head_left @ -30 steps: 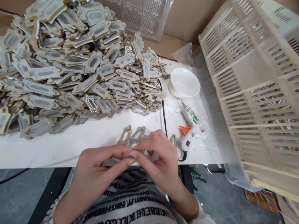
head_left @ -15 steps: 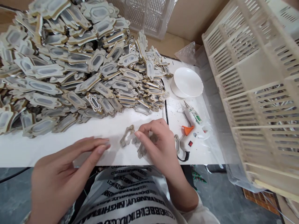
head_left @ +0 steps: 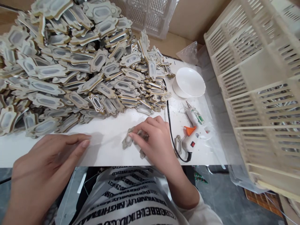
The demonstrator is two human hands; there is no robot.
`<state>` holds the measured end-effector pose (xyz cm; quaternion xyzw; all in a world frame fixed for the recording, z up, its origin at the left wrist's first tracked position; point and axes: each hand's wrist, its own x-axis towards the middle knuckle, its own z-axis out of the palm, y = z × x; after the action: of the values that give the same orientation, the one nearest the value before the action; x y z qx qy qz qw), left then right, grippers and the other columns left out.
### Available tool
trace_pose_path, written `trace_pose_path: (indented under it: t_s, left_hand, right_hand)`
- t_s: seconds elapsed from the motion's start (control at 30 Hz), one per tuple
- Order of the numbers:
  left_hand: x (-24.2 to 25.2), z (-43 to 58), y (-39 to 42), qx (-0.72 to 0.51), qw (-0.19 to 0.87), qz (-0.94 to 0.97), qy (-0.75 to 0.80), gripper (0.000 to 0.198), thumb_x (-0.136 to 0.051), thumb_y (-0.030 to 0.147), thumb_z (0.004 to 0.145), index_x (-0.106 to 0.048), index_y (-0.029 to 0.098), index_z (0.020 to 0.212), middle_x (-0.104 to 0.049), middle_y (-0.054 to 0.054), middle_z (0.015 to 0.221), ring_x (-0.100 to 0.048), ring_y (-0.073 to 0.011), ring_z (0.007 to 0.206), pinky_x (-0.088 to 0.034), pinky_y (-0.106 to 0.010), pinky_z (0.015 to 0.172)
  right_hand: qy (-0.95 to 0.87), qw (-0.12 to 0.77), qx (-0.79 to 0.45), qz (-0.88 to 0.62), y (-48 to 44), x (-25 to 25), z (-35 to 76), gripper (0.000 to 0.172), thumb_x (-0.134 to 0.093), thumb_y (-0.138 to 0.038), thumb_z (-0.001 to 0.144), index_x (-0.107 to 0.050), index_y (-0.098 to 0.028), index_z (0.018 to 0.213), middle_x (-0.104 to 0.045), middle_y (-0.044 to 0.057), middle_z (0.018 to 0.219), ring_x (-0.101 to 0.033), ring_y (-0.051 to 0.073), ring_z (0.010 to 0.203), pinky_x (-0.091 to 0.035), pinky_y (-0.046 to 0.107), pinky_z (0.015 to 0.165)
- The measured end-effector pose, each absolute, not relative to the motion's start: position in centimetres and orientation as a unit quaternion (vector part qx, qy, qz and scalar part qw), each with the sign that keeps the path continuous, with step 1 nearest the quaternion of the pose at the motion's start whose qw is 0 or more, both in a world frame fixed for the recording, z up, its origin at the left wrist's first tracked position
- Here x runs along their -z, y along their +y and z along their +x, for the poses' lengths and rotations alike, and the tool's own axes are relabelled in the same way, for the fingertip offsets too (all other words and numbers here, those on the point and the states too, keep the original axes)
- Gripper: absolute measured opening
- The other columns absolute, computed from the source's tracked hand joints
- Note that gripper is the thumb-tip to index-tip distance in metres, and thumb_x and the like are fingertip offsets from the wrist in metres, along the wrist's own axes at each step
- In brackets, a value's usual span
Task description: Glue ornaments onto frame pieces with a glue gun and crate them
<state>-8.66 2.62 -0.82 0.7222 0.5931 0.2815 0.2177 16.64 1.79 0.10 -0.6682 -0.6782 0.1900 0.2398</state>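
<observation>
My right hand (head_left: 153, 139) is closed over the white table, thumb and index finger pinching the end of a small grey frame-shaped plate (head_left: 126, 142). More grey pieces show under its palm, mostly hidden by the fingers. My left hand (head_left: 50, 159) is at the table's front edge, on the left. Its thumb and index fingertips are nearly together; whether anything small is between them, I cannot make out. A single grey frame-shaped plate (head_left: 178, 144) lies right of my right hand, close to a black cord.
A large heap of grey frame-shaped plates (head_left: 77, 68) covers the back left. On the right are a white bowl (head_left: 189, 82), a white glue gun (head_left: 194, 129) with an orange trigger, and a tall cream plastic crate (head_left: 248, 68). A clear plastic tray (head_left: 150, 15) stands behind.
My left hand has drawn left and away from the pieces. My right hand has shifted slightly left, its finger and thumb now over the end of the frame-shaped plate.
</observation>
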Motion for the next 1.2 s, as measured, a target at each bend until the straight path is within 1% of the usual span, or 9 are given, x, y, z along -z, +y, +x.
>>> trace_pose_path:
  t_s: [0.2, 0.3, 0.43, 0.57, 0.77, 0.87, 0.97, 1.07, 1.2]
  left_hand:
    - [0.8, -7.5, 2.8, -0.293, 0.179, 0.759, 0.552, 0.009, -0.068, 0.034, 0.093, -0.075, 0.031, 0.098, -0.075, 0.005, 0.09, -0.061, -0.0171, 0.077, -0.046, -0.031, 0.071]
    - [0.8, -7.0, 3.1, -0.287, 0.162, 0.769, 0.548, 0.011, -0.067, 0.036, 0.094, -0.075, 0.029, 0.097, -0.076, 0.004, 0.089, -0.062, -0.0183, 0.078, -0.048, -0.033, 0.077]
    - [0.8, -6.6, 3.2, -0.287, 0.122, 0.765, 0.563, 0.019, -0.067, 0.038, 0.094, -0.076, 0.027, 0.106, -0.075, -0.003, 0.103, -0.066, -0.0232, 0.093, -0.049, -0.038, 0.09]
    - [0.6, -6.1, 2.9, -0.299, 0.119, 0.753, 0.574, 0.028, -0.067, 0.036, 0.095, -0.073, 0.028, 0.12, -0.07, -0.005, 0.121, -0.065, -0.0231, 0.1, -0.05, -0.035, 0.083]
    - [0.1, -4.0, 2.3, -0.286, 0.093, 0.82, 0.488, 0.021, -0.065, 0.026, 0.095, -0.073, 0.024, 0.114, -0.07, -0.006, 0.112, -0.062, -0.0213, 0.087, -0.047, -0.036, 0.082]
    - [0.3, -2.1, 1.9, -0.303, 0.097, 0.867, 0.384, 0.017, -0.067, 0.018, 0.093, -0.073, 0.023, 0.108, -0.07, -0.004, 0.106, -0.055, -0.0162, 0.073, -0.046, -0.033, 0.074]
    - [0.9, -0.3, 1.5, -0.279, 0.09, 0.9, 0.324, 0.017, -0.067, 0.021, 0.094, -0.072, 0.024, 0.11, -0.069, -0.006, 0.109, -0.057, -0.0196, 0.079, -0.046, -0.035, 0.077]
    - [1.5, 0.7, 1.4, -0.228, 0.043, 0.923, 0.306, 0.021, -0.066, 0.023, 0.095, -0.069, 0.024, 0.116, -0.066, -0.007, 0.115, -0.058, -0.0249, 0.088, -0.044, -0.041, 0.082]
    - [1.9, 0.8, 1.5, -0.207, 0.017, 0.932, 0.298, 0.021, -0.066, 0.023, 0.095, -0.068, 0.026, 0.116, -0.067, -0.005, 0.114, -0.057, -0.0234, 0.086, -0.044, -0.039, 0.08]
  right_hand:
    - [-0.676, 0.284, -0.136, -0.666, 1.0, 0.0, 17.4, 0.015, -0.074, -0.038, 0.094, -0.073, -0.025, 0.086, -0.067, 0.0, 0.078, -0.057, 0.02, 0.08, -0.034, 0.034, 0.073]
    - [-0.663, 0.318, -0.112, -0.668, 0.0, -0.4, 18.6, 0.014, -0.066, -0.032, 0.1, -0.07, -0.023, 0.089, -0.064, 0.0, 0.079, -0.055, 0.02, 0.078, -0.037, 0.035, 0.074]
    - [-0.629, 0.359, -0.062, -0.687, -2.0, -0.8, 20.8, 0.007, -0.063, -0.029, 0.1, -0.067, -0.024, 0.097, -0.062, 0.0, 0.082, -0.056, 0.019, 0.077, -0.041, 0.035, 0.073]
    - [-0.552, 0.389, 0.021, -0.737, -4.3, -0.2, 23.4, 0.015, -0.065, -0.035, 0.096, -0.066, -0.025, 0.107, -0.06, 0.0, 0.082, -0.055, 0.018, 0.072, -0.041, 0.033, 0.068]
    - [-0.37, 0.379, 0.074, -0.845, -7.1, 1.1, 26.8, 0.046, -0.073, -0.059, 0.081, -0.056, -0.022, 0.102, -0.058, 0.001, 0.084, -0.05, 0.017, 0.066, -0.039, 0.033, 0.065]
    - [-0.331, 0.319, 0.052, -0.887, -7.6, 1.4, 27.5, 0.057, -0.067, -0.075, 0.075, -0.047, -0.025, 0.092, -0.057, -0.001, 0.078, -0.051, 0.018, 0.063, -0.037, 0.033, 0.064]
    - [-0.333, 0.261, 0.01, -0.906, -7.3, 1.7, 27.3, 0.066, -0.057, -0.085, 0.072, -0.044, -0.025, 0.097, -0.062, 0.002, 0.077, -0.057, 0.023, 0.065, -0.035, 0.033, 0.061]
    - [-0.34, 0.243, 0.0, -0.908, -6.4, 2.1, 27.0, 0.07, -0.051, -0.087, 0.072, -0.041, -0.025, 0.101, -0.066, 0.006, 0.082, -0.062, 0.028, 0.07, -0.036, 0.033, 0.061]
    - [-0.381, 0.242, -0.029, -0.892, -5.4, 2.3, 26.8, 0.065, -0.054, -0.081, 0.075, -0.037, -0.025, 0.103, -0.067, 0.007, 0.085, -0.067, 0.032, 0.078, -0.041, 0.036, 0.064]
